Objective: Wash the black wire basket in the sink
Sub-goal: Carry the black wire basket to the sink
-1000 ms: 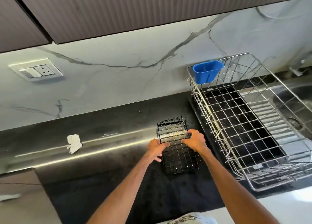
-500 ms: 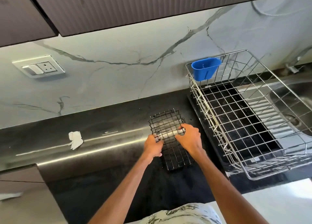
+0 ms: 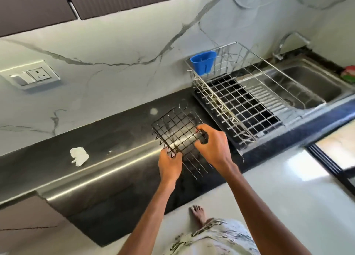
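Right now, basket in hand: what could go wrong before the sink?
The steel dish rack stands between the black wire basket and the sink; carried low, the basket could snag its rim or the blue cup. Left hand and right hand grip only thin wires; the tilted basket might slip.

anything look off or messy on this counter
A crumpled white paper scrap lies loose on the dark counter, left of the black wire basket, and a pale round spot marks the counter just behind it. The basket's tilt is only from the left hand and right hand gripping it.
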